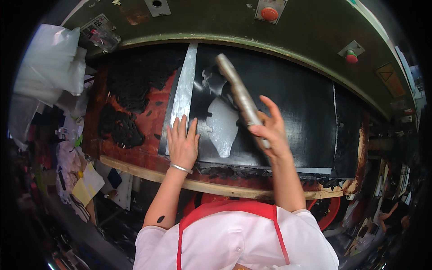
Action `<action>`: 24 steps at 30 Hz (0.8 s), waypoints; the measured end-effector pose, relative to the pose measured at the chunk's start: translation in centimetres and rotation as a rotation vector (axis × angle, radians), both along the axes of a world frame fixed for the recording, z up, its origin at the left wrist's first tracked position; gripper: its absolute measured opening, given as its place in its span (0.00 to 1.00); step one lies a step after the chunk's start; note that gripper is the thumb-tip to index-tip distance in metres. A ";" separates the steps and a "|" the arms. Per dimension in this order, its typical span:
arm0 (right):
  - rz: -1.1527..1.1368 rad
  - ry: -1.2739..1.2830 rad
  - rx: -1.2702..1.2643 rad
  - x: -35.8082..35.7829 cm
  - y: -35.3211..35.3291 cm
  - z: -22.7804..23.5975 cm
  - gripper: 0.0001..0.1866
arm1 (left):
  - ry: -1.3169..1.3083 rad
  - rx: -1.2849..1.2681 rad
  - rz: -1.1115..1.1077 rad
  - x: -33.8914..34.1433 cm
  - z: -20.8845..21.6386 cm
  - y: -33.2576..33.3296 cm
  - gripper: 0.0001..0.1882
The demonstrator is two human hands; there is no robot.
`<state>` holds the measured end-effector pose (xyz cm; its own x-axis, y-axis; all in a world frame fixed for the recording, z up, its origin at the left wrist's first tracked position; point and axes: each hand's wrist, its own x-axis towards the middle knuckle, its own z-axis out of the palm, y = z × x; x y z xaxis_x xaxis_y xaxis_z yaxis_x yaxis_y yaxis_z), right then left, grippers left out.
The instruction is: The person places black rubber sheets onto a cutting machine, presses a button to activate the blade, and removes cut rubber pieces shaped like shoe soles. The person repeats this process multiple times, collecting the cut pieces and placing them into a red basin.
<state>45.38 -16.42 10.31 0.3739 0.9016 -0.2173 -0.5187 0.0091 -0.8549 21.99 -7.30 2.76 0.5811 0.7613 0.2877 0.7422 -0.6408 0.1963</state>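
My left hand (182, 145) lies palm down with its fingers stretched out. It presses on the left part of a black sheet (292, 103), beside a pale strip (182, 94). My right hand (271, 132) is closed round the lower end of a long silvery metal cutting die (240, 92), tilted up over the sheet and seen edge-on. The die is smeared by motion. Left of it, a pale cut-out shape (223, 128) with notched sides shows in the sheet. Just above that is a smaller pale opening (214, 82).
Piles of black cut pieces (135, 85) lie on the reddish board (155, 121) at left. A wooden rail (216, 189) edges the near side. Behind stands a green machine body (202, 22) with a red button (269, 14). Clear plastic bags (51, 67) hang at far left.
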 end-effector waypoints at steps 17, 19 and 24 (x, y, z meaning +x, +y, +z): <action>-0.323 -0.483 -0.011 1.6 -8.9 0.6 0.43 | -0.189 -0.273 -0.815 13.2 4.1 -2.9 0.20; -0.273 -0.526 -0.037 1.5 -7.4 -0.2 0.43 | -0.228 -0.766 -1.018 10.5 4.1 -4.6 0.14; -0.186 -1.208 -0.240 0.2 -2.4 -3.0 0.45 | -0.524 -0.773 -0.387 1.8 4.0 -1.9 0.03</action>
<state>45.61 -18.79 7.30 0.5669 0.7985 0.2026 0.5922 -0.2241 -0.7740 23.82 -9.25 6.78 0.7695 0.6329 0.0858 0.2110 -0.3787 0.9012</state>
